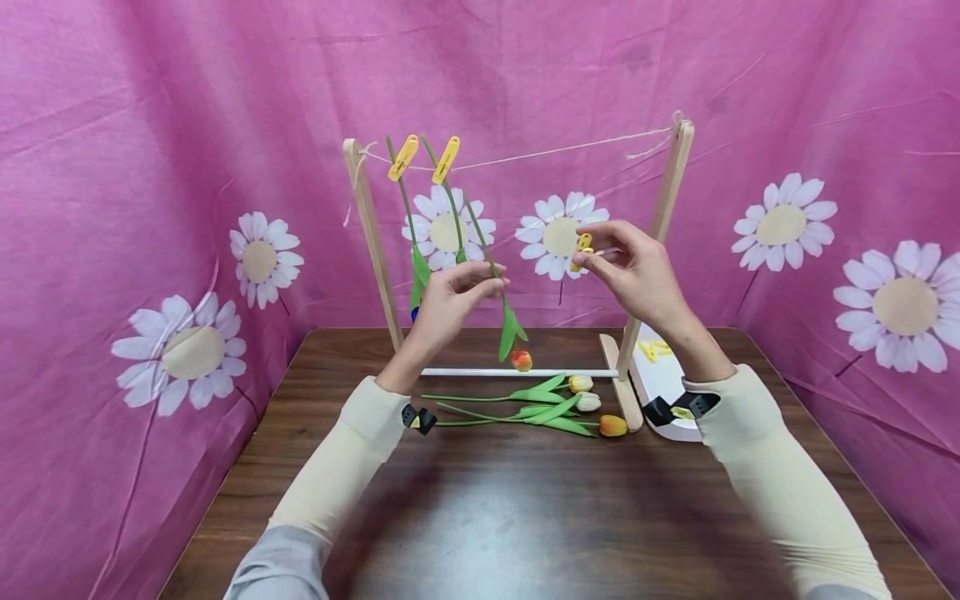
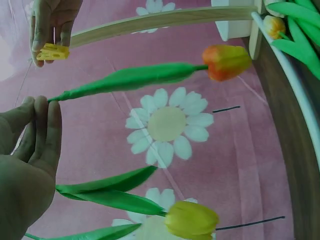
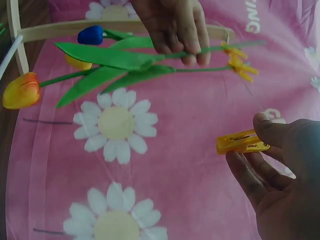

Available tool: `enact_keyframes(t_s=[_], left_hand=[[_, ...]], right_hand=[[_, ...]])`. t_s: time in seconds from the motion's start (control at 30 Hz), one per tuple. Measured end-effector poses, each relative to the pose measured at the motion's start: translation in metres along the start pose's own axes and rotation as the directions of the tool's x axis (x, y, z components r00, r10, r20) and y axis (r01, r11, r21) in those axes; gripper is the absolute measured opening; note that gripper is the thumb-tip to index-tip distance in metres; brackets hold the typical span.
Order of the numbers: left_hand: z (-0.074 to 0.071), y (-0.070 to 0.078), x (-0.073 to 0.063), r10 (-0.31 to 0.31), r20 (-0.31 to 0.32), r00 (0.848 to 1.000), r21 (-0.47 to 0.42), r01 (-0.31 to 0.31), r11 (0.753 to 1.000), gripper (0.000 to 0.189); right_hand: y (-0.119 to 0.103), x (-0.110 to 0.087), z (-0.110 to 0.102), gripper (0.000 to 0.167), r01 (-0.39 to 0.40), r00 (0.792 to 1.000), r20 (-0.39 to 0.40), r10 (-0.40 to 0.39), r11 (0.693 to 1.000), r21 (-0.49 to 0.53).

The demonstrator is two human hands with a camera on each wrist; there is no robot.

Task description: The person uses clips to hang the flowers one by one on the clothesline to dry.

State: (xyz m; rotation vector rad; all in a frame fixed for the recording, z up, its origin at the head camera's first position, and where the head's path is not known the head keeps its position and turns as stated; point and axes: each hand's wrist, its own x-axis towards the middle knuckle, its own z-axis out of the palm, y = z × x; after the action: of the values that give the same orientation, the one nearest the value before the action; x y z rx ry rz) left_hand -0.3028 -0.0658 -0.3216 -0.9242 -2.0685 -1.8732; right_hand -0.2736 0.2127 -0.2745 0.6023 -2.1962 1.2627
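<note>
My left hand (image 1: 459, 302) pinches the stem of an orange-red tulip (image 1: 521, 359), whose flower hangs down above the table. A yellow clothespin (image 1: 582, 251) is between the thumb and fingers of my right hand (image 1: 637, 271), to the right of the tulip. Two yellow clothespins (image 1: 403, 158) clip other tulip stems to the string (image 1: 555, 153), left of the held tulip. In the left wrist view a yellow tulip (image 2: 191, 220) hangs beside my hand; the right wrist view shows a blue tulip (image 3: 90, 35) hanging too.
A wooden frame (image 1: 372, 250) with a white crossbar (image 1: 517, 373) carries the string. Several tulips (image 1: 551, 408) lie on the table (image 1: 480, 517) in front of it. At the right, a white tray (image 1: 675, 429) holds yellow clothespins (image 1: 654, 350). Pink flowered cloth (image 1: 495, 67) surrounds the table.
</note>
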Motion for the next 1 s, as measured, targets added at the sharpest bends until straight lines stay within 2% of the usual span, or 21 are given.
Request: enact_keyframes(t_s=[0.3, 0.53, 0.73, 1.0], left_hand=[[0.002, 0.01, 0.022, 0.059, -0.093, 0.994, 0.022, -0.058, 0.998, 0.021], [0.0, 0.018, 0.036, 0.04, -0.11, 0.993, -0.029, -0.043, 0.999, 0.024], [0.001, 0.02, 0.044, 0.032, -0.139, 0.99, 0.005, -0.031, 0.999, 0.027], [0.005, 0.019, 0.054, 0.025, -0.201, 0.979, 0.004, -0.025, 1.0, 0.027]], right_hand=[[-0.02, 0.016, 0.015, 0.036, -0.013, 0.999, 0.035, 0.009, 0.995, 0.098], [-0.03, 0.032, 0.023, 0.031, -0.039, 0.999, 0.039, 0.035, 0.992, 0.124], [-0.036, 0.048, 0.027, 0.026, -0.05, 0.999, 0.01, 0.049, 0.991, 0.123], [-0.051, 0.075, 0.033, 0.016, -0.005, 0.998, -0.062, 0.016, 0.984, 0.176]])
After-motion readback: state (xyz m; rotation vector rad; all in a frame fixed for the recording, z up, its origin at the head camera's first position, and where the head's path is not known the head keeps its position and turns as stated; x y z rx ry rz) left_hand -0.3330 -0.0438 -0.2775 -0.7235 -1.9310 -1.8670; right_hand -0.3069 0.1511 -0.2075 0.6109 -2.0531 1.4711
